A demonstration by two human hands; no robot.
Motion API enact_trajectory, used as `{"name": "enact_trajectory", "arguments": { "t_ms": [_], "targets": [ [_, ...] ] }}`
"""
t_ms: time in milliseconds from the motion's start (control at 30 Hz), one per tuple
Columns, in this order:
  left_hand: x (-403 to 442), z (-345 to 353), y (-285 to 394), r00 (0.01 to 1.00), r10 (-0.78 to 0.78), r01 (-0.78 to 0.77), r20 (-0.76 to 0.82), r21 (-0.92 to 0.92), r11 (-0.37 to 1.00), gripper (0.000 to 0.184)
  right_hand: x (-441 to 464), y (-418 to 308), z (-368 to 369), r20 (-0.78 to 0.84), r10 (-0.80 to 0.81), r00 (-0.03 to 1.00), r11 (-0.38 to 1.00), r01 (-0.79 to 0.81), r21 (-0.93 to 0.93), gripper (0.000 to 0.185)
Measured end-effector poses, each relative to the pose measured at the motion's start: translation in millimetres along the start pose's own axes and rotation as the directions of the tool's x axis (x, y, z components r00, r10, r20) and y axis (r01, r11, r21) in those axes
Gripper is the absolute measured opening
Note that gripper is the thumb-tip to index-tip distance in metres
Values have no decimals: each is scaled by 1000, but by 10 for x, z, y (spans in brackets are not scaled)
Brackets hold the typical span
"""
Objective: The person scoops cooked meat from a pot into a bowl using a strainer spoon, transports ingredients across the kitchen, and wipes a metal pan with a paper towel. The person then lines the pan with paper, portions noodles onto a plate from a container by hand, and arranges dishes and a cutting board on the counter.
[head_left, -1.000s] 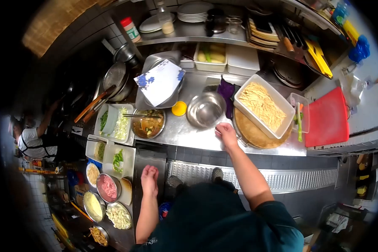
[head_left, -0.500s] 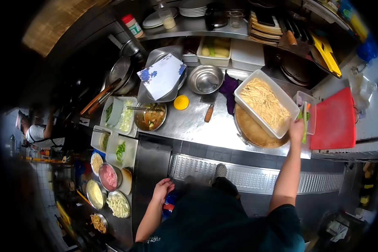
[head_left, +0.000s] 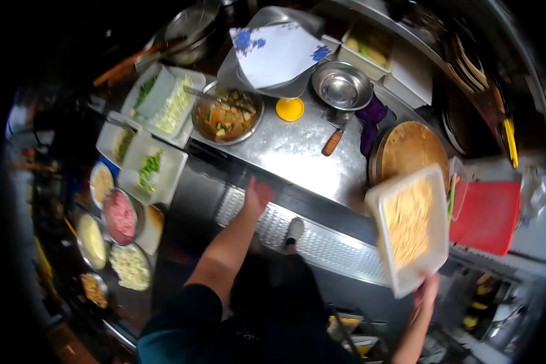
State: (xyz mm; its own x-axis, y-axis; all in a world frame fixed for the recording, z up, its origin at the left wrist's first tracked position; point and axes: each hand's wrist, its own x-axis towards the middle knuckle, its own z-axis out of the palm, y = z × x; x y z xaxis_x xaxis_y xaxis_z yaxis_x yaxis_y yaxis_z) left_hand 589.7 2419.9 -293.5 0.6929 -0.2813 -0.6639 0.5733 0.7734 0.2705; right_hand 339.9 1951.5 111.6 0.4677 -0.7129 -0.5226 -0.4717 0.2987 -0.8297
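Note:
My right hand (head_left: 428,290) grips the near end of a white rectangular tub (head_left: 441,242) filled with pale yellow strips (head_left: 409,223). The tub hangs tilted past the counter's front edge, close to a round wooden board (head_left: 414,151). My left hand (head_left: 259,193) is in the air in front of the counter, fingers apart, holding nothing. On the counter are a wooden-handled cleaver (head_left: 332,142), a metal bowl (head_left: 342,85) partly over its blade, a purple cloth (head_left: 370,124) and a yellow round lid (head_left: 290,110).
A bowl of soupy food (head_left: 227,115) with utensils sits by tubs of cut greens (head_left: 175,109). Bowls of pink meat (head_left: 120,216) and other ingredients line the left counter. A red board (head_left: 486,215) is at the right. A metal grating (head_left: 321,242) crosses the floor.
My right hand has taken hold of the tub and carried it off the round board toward me. My left hand has risen and opened. The view has turned.

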Motion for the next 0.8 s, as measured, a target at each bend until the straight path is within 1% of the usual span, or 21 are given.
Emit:
{"name": "enact_trajectory", "arguments": {
  "t_ms": [33, 67, 100, 167, 200, 233, 267, 367, 400, 433, 467, 500, 533, 567, 600, 633, 667, 700, 733, 767, 800],
  "targets": [
    [110, 225, -24, 989, 27, -37, -144, -70, 997, 76, -288, 158, -40, -55, 56, 997, 997, -53, 47, 52],
    [158, 509, -8, 956, 36, -76, -291, -124, 989, 86, -498, 366, -183, -36, 96, 995, 994, -94, 54, 55],
    [352, 556, -51, 970, 47, -97, -240, -197, 976, 92, -755, 496, -135, -99, 126, 987, 992, -127, -5, 53],
    [547, 570, -124, 980, 63, -112, -187, -265, 958, 101, -1055, 764, -26, 26, 85, 996, 984, -80, -158, 44],
    [519, 654, -137, 982, 56, -101, -178, -256, 961, 103, -1158, 870, 67, 98, 192, 976, 973, -177, -145, 56],
    [439, 759, -144, 978, 108, -145, -176, -215, 966, 105, -1180, 1030, 139, 96, 245, 965, 959, -226, -173, 47],
    [504, 600, -167, 990, 86, -107, -109, -198, 974, 104, -1153, 1230, 188, 93, 301, 949, 939, -278, -200, 40],
    [251, 322, -123, 958, 20, -68, -288, -157, 985, 93, -901, 1932, 340, 153, 378, 913, 902, -326, -282, 29],
    [86, 131, -134, 927, 30, -97, -375, -160, 982, 88, -823, 2141, 508, 141, 360, 922, 906, -309, -291, 24],
    [-148, -65, -92, 901, 53, -138, -431, -168, 976, 84, -628, 2412, 469, 172, 356, 919, 881, -268, -389, 22],
    [-443, -237, 11, 903, 107, -214, -415, -222, 951, 76, -460, 2666, 575, 152, 338, 929, 867, -244, -434, 21],
    [-724, -403, 160, 771, 423, -293, -476, 325, 899, 71, -296, 2881, 755, 187, 345, 920, 879, -247, -407, 20],
    [-1005, -513, 328, 632, 690, -205, -353, 782, 588, 65, -157, 3060, 922, 185, 372, 910, 838, -244, -487, 23],
    [-1336, -444, 588, 542, 840, -74, -27, 994, 80, 66, 37, 3304, 1123, 244, 361, 900, 820, -181, -543, 26],
    [-1474, -563, 725, 502, 858, 69, 106, 984, -162, 71, 178, 3572, 1421, 209, 338, 918, 829, -185, -528, 28],
    [-1568, -644, 896, 552, 830, 133, 86, 973, -189, 73, 311, 3828, 1714, 210, 362, 908, 849, -228, -477, 28],
    [-1629, -707, 1074, 600, 797, 184, 66, 958, -218, 75, 527, 4107, 2004, 142, 410, 901, 804, -284, -523, 25],
    [-1665, -813, 1183, 596, 796, 195, 105, 943, -270, 75, 678, 4290, 2365, 189, 480, 857, 800, -338, -496, 14],
    [-1666, -919, 1270, 592, 792, 196, 150, 926, -323, 75, 1053, 4874, 2477, 376, 386, 842, 851, -168, -498, 10],
    [-1646, -995, 1330, 590, 783, 194, 196, 907, -374, 75, 904, 4758, 3211, 176, 500, 848, 860, -462, -218, 12],
    [-1638, -1012, 1384, 601, 779, 175, 180, 921, -348, 75, 991, 4889, 3654, 242, 503, 830, 864, -488, -124, 10]
  ]
}}
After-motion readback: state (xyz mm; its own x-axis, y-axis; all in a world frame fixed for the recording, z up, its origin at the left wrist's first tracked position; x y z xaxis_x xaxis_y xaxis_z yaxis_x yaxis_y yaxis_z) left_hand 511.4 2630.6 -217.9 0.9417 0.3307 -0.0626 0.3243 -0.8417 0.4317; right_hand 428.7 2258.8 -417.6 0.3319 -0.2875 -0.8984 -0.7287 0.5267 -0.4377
